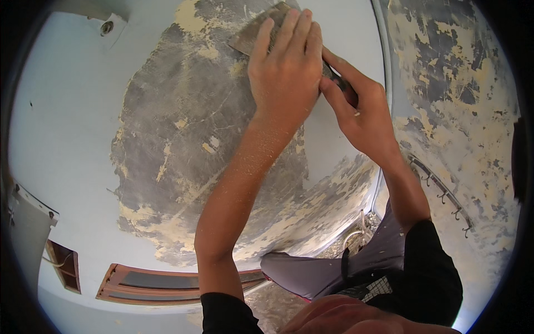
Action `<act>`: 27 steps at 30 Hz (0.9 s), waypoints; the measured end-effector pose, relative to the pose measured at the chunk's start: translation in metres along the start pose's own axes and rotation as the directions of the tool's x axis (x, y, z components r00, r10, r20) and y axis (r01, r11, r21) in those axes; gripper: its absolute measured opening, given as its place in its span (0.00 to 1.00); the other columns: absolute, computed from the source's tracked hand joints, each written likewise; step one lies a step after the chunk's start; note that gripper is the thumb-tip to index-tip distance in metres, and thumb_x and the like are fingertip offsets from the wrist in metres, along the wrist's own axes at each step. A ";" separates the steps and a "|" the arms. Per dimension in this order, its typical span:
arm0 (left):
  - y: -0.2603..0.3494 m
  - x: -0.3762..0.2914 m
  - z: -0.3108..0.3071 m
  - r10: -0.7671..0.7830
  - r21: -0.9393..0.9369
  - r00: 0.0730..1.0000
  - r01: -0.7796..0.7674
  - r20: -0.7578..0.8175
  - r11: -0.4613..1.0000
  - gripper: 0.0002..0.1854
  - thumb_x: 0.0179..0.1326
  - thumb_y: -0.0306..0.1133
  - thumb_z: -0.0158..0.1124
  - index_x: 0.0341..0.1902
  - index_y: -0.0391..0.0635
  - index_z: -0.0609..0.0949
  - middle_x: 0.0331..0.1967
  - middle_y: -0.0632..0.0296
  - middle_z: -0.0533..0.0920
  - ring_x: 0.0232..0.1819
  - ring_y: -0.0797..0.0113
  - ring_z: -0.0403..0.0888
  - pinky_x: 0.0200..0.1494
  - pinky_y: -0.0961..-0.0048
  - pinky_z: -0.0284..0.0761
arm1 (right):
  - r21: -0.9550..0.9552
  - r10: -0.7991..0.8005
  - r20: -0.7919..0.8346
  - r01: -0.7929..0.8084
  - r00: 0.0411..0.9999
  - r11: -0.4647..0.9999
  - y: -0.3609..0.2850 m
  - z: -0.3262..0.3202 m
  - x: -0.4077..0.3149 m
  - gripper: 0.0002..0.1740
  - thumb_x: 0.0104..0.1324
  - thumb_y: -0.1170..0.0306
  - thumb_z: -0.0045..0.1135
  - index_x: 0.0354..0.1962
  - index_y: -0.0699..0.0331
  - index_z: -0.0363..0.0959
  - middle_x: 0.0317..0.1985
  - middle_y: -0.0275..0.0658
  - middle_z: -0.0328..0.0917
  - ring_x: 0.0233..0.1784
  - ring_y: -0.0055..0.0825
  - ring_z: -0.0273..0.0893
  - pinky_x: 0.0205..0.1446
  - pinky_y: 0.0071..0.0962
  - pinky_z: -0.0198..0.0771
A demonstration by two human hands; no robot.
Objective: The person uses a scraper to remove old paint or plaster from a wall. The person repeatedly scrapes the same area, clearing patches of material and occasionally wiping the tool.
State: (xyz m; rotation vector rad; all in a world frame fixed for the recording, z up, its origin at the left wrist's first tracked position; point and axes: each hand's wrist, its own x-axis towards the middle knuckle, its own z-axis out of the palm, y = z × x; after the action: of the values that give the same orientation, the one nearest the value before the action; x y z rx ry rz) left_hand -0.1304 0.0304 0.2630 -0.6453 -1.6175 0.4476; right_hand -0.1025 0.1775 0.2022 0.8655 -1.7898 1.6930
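Observation:
A wide metal scraper blade (254,35) lies against the wall at the top of the view. My left hand (288,67) presses flat on the blade, fingers stretched out and slightly apart; its thumb is hidden. Around the scraper's dark handle (346,87) my right hand (363,108) is closed, with its fingertips beside the left hand's edge. Beneath both hands is a large grey stripped patch (167,104) with cream-coloured remnants, bordered by pale blue paint (71,117). Pale dust clings to my left forearm.
On the right, past a wall corner, another wall (454,83) has patchy, flaking paint and carries a hook rail (442,190). A brown wooden door (158,282) appears at lower left, near a small wooden-framed opening (64,265). A pale tubular object (358,234) stands on the littered floor.

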 end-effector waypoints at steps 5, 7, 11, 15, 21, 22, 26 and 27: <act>0.012 -0.010 0.006 -0.036 -0.040 0.999 0.036 -0.015 0.999 0.14 0.54 0.29 0.65 0.45 0.41 0.86 0.52 0.59 0.86 0.61 0.62 0.81 0.67 0.57 0.69 | -0.046 -0.029 -0.009 0.029 1.000 0.999 0.004 -0.004 -0.007 0.27 0.69 0.74 0.57 0.66 0.66 0.69 0.20 0.43 0.71 0.18 0.20 0.61 0.26 0.24 0.63; 0.011 -0.009 0.007 -0.054 -0.057 0.998 0.053 -0.019 0.997 0.14 0.54 0.29 0.65 0.45 0.42 0.86 0.53 0.59 0.86 0.61 0.62 0.81 0.67 0.58 0.69 | -0.077 -0.044 -0.016 0.043 0.999 0.996 0.001 -0.004 -0.002 0.27 0.70 0.74 0.57 0.66 0.66 0.69 0.22 0.43 0.73 0.19 0.19 0.61 0.26 0.23 0.62; 0.019 -0.012 0.007 -0.079 -0.064 0.997 0.079 0.006 0.995 0.14 0.55 0.29 0.65 0.46 0.42 0.86 0.53 0.59 0.86 0.61 0.63 0.81 0.67 0.58 0.69 | -0.086 0.003 -0.008 -0.003 1.000 0.996 0.011 -0.002 -0.008 0.27 0.70 0.75 0.57 0.66 0.66 0.69 0.24 0.43 0.74 0.19 0.18 0.61 0.26 0.22 0.62; 0.015 -0.013 0.009 -0.061 -0.028 0.997 0.060 -0.038 0.998 0.15 0.55 0.32 0.66 0.46 0.42 0.86 0.52 0.60 0.86 0.61 0.64 0.80 0.67 0.58 0.69 | -0.049 -0.069 -0.007 0.068 0.998 0.996 0.010 -0.003 -0.005 0.27 0.70 0.75 0.56 0.67 0.66 0.68 0.20 0.41 0.70 0.18 0.17 0.59 0.25 0.22 0.60; 0.020 -0.008 0.007 -0.097 -0.010 0.995 0.097 -0.024 0.995 0.14 0.60 0.39 0.67 0.44 0.43 0.86 0.51 0.61 0.87 0.60 0.64 0.81 0.65 0.58 0.71 | -0.098 -0.028 0.040 0.032 0.999 0.995 0.006 -0.012 -0.002 0.28 0.69 0.73 0.58 0.66 0.66 0.68 0.16 0.39 0.66 0.16 0.17 0.59 0.24 0.23 0.59; 0.017 -0.007 0.008 -0.086 0.005 0.995 0.086 -0.044 0.996 0.15 0.60 0.42 0.67 0.44 0.44 0.86 0.50 0.62 0.87 0.59 0.64 0.82 0.65 0.59 0.71 | -0.084 -0.024 0.037 0.027 0.999 0.996 0.007 -0.011 -0.006 0.28 0.69 0.73 0.59 0.66 0.66 0.69 0.15 0.38 0.65 0.16 0.18 0.58 0.23 0.23 0.58; 0.006 -0.003 0.013 -0.063 0.030 0.993 0.066 -0.096 0.997 0.16 0.61 0.46 0.69 0.42 0.46 0.86 0.48 0.65 0.89 0.58 0.65 0.83 0.63 0.63 0.72 | -0.151 -0.093 0.027 0.096 0.995 0.984 0.002 -0.012 0.006 0.27 0.69 0.72 0.59 0.65 0.65 0.70 0.15 0.38 0.65 0.16 0.18 0.58 0.23 0.23 0.58; 0.004 0.000 0.011 -0.059 0.039 0.992 0.063 -0.107 0.997 0.15 0.61 0.45 0.69 0.41 0.47 0.86 0.47 0.65 0.89 0.57 0.65 0.83 0.63 0.63 0.72 | -0.136 -0.077 0.018 0.078 0.997 0.988 0.002 -0.012 0.005 0.27 0.69 0.72 0.59 0.65 0.66 0.71 0.15 0.39 0.66 0.15 0.19 0.58 0.23 0.23 0.58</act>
State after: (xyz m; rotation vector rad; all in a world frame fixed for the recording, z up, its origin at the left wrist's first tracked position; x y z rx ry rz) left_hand -0.1410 0.0348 0.2590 -0.5764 -1.5187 0.3956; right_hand -0.1074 0.1891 0.2056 0.8762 -1.8323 1.5011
